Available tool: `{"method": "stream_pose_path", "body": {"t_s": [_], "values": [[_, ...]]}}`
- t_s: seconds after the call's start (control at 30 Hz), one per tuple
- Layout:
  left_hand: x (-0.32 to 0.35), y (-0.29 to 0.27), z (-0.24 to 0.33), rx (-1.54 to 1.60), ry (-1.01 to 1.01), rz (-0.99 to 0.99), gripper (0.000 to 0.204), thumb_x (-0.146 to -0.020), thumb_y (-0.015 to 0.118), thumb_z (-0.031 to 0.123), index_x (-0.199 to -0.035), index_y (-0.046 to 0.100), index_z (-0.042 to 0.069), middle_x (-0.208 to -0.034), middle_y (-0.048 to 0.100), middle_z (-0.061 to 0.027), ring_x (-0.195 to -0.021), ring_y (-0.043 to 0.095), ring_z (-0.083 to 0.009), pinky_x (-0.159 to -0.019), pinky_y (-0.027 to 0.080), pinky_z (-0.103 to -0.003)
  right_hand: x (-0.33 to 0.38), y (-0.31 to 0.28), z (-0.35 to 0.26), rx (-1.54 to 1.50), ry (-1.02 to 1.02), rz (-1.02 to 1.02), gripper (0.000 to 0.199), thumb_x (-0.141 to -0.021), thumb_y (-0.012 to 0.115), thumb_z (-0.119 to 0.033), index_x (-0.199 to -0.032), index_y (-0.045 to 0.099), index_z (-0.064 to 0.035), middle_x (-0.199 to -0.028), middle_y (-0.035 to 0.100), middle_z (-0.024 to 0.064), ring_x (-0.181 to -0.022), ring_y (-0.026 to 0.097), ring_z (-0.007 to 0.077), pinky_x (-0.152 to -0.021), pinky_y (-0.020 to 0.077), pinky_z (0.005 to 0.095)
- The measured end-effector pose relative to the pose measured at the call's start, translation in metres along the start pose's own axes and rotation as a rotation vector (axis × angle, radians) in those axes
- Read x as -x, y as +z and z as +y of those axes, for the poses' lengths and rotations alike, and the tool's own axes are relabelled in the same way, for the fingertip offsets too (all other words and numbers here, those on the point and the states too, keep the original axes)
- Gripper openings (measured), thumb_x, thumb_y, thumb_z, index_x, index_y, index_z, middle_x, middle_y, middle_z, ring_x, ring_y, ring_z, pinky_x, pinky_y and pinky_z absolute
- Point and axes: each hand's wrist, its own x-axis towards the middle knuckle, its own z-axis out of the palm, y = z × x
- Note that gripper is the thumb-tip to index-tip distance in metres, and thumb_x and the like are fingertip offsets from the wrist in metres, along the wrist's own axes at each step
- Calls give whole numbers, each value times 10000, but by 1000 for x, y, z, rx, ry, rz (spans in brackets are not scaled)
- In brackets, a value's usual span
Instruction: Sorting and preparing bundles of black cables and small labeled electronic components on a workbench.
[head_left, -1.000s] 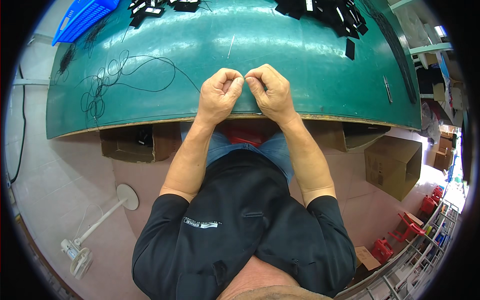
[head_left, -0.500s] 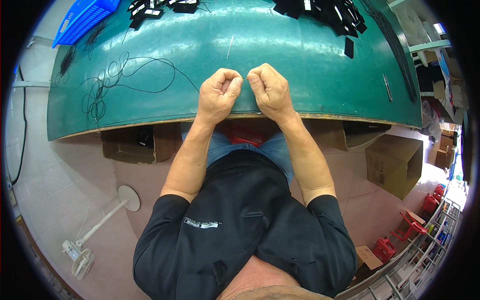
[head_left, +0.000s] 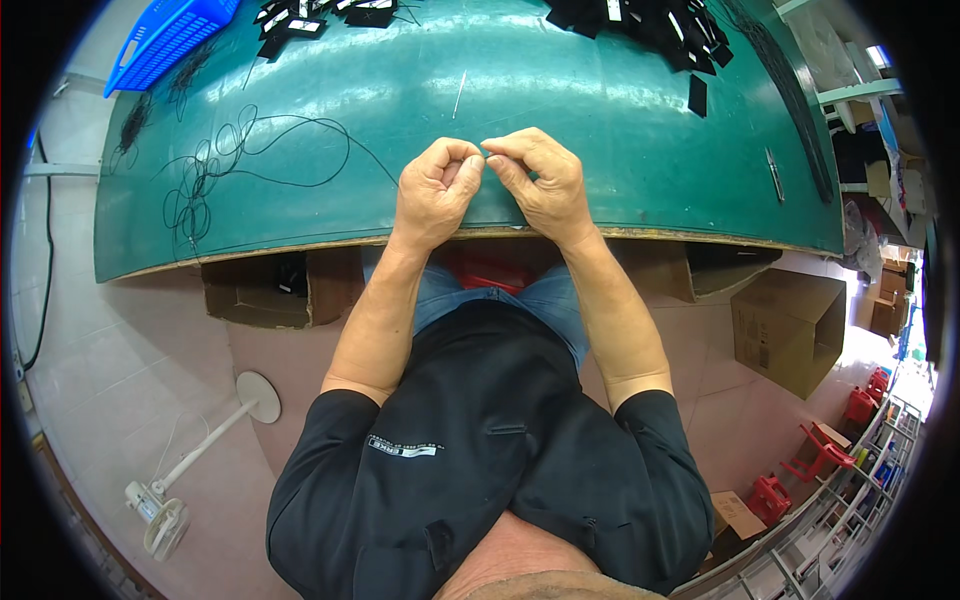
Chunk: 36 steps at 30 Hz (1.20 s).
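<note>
Over the table's near edge my two hands meet almost fingertip to fingertip. My left hand is closed, thumb pressed against curled fingers, on a thin black cord that runs in from the left and disappears behind it. My right hand pinches with thumb and index finger at a small dark bit of cord beside the left fingertips; its other fingers are bent, and a gap shows between the thumb and index finger. The cord's far part lies in loose loops on the table's left side.
The green table holds black flat pieces at its back, a blue basket, a thin white stick, a pen-like metal tool and a bundle of black cords. Cardboard boxes stand below.
My right hand's index finger has uncurled and reached toward my left fingertips, opening a gap above the thumb. My left hand and the cord loops look the same.
</note>
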Motion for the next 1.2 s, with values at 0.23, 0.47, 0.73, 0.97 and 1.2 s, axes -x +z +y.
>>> {"method": "stream_pose_path", "body": {"t_s": [0.23,0.47,0.73,0.97,1.2], "values": [[0,0,-3,-41,16,2,59,-946,670,70,-937,656,14,-660,442,97,-599,356,-5,-519,305,-200,3,2,-2,119,3,-19,54,-913,704,-59,-909,668,-18,-769,601,89,-630,552,206,-558,446,320],[0,0,-4,-58,28,19,56,-938,678,67,-930,658,15,-656,431,96,-595,348,-11,-516,307,-204,4,3,-3,133,24,-22,112,-947,672,-88,-871,624,-22,-726,541,90,-598,510,220,-544,424,336],[0,0,-2,-52,26,25,50,-934,682,64,-931,662,18,-654,424,97,-591,348,-11,-515,307,-203,4,1,0,144,27,-17,142,-973,648,-109,-868,618,-19,-730,545,83,-604,512,201,-546,420,321],[-1,-2,-4,-10,33,48,59,-942,680,69,-937,658,14,-660,426,103,-590,346,-2,-513,299,-198,4,-2,5,54,193,56,160,-991,639,-122,-880,627,-8,-759,577,60,-648,560,131,-561,445,281],[4,-20,0,22,45,106,62,-964,665,71,-957,651,11,-689,444,107,-606,352,5,-523,293,-185,-23,-10,11,266,71,-11,46,-938,670,-84,-969,674,-50,-814,625,76,-665,606,183,-584,488,295]]}}
